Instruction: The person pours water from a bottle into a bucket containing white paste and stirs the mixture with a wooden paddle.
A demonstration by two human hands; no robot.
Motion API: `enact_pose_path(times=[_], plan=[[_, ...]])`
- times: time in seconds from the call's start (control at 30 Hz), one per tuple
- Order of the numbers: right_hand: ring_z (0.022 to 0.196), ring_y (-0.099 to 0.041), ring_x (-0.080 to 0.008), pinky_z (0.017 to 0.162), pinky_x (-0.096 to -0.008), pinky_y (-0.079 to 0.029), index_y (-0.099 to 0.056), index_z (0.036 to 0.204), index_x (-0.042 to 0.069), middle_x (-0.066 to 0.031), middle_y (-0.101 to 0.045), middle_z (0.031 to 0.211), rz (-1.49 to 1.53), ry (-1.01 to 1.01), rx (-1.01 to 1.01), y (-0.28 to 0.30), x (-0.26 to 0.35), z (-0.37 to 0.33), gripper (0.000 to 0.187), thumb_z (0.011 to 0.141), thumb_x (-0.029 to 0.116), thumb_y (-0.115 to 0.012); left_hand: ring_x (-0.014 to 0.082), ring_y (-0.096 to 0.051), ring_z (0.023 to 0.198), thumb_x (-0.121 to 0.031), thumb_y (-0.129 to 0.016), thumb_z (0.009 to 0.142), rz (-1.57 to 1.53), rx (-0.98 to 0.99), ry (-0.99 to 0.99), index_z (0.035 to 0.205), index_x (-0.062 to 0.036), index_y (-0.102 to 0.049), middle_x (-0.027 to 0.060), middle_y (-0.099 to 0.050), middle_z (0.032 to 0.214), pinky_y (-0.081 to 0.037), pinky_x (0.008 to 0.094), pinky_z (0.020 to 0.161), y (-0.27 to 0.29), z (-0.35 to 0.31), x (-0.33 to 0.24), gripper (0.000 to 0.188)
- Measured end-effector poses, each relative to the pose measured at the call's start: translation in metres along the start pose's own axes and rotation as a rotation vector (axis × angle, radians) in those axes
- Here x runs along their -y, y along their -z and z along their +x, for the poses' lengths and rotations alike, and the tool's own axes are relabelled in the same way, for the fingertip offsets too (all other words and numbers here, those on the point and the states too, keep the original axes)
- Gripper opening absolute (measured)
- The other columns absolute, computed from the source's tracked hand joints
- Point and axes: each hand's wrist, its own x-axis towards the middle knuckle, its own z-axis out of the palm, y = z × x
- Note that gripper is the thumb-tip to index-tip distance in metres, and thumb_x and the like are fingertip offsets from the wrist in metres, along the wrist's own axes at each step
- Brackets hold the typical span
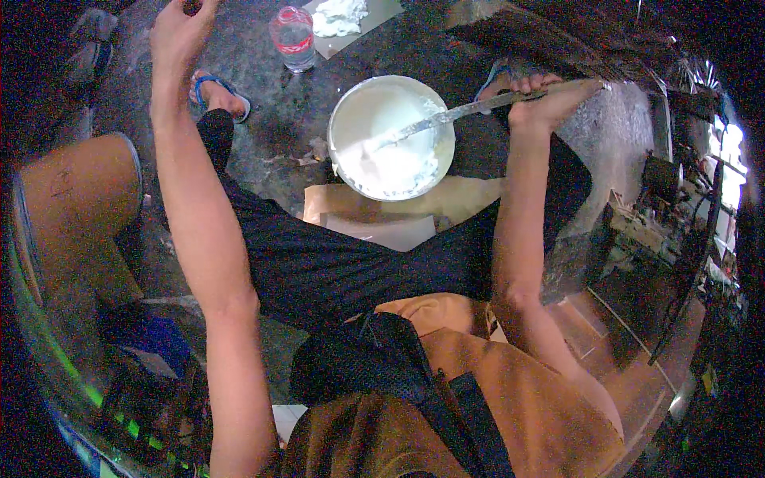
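A round white bucket (pixel 338 163) stands on the floor between my legs, holding a thick white paste (pixel 398 163). My right hand (pixel 535 99) is closed around a long flat stirring stick (pixel 470 109), smeared with white. The stick slants down leftward over the bucket's rim, its lower end in the paste. My left hand (pixel 182 36) is raised at the upper left, away from the bucket; its fingertips are cut off by the picture's edge, so what it may hold cannot be seen. Nearest to it are a clear container of water with red markings (pixel 293 40) and a white lump (pixel 339 16).
The white lump lies on a flat grey sheet (pixel 366 36). Brown paper (pixel 319 199) and a pale sheet (pixel 398 231) lie before the bucket. A brown drum (pixel 80 199) is at the left. Planks (pixel 510 32) lie at the far right, with clutter (pixel 645 227) along the right side.
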Motion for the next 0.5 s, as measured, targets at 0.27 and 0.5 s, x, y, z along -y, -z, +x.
enact_pose_path(times=[0.27, 0.5], plan=[[0.036, -0.027, -0.0144, 0.036, -0.0285, -0.024, -0.026, 0.055, 0.016, -0.0016, -0.028, 0.046, 0.046, 0.045, 0.085, 0.016, -0.056, -0.015, 0.072, 0.075, 0.085, -0.024, 0.0142, -0.06, 0.081, -0.024, -0.061, 0.089, -0.069, 0.017, -0.007, 0.107, 0.0041, -0.06, 0.0081, -0.064, 0.088, -0.047, 0.0268, 0.072, 0.002, 0.001, -0.001, 0.034], [0.035, -0.026, -0.0147, 0.035, -0.0273, -0.022, -0.022, 0.052, 0.016, -0.0021, -0.027, 0.045, -0.007, -0.014, -0.002, 0.023, -0.061, -0.009, 0.073, 0.076, 0.085, -0.02, 0.0141, -0.059, 0.081, -0.025, -0.06, 0.09, 0.013, 0.001, 0.022, 0.109, 0.0034, -0.059, 0.0076, -0.064, 0.089, -0.047, 0.0269, 0.072, 0.0, -0.009, -0.02, 0.034]])
